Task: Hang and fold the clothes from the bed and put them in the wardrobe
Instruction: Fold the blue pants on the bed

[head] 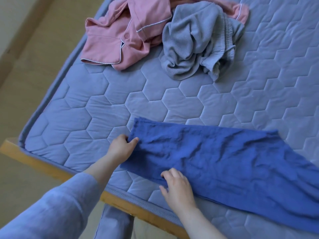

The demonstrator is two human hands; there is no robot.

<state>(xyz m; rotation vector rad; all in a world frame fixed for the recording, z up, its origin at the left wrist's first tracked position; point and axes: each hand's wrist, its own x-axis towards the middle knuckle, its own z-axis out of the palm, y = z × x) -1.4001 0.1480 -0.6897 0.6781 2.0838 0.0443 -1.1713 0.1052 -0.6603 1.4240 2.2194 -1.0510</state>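
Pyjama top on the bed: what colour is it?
The pyjama top is pink with pale piping; head view.

A grey-blue mattress [172, 100], quilted in hexagons, spreads under and beyond the left hand [123, 147] and the right hand [177, 185]. Its light wooden bed frame [43, 163] runs along the near side of both hands. Tan floor [25, 83] lies left of the left hand. The light is soft and even.

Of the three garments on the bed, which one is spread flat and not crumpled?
The blue garment, at the near edge, with the left hand and right hand on it. The pink garment and grey garment lie crumpled farther away.
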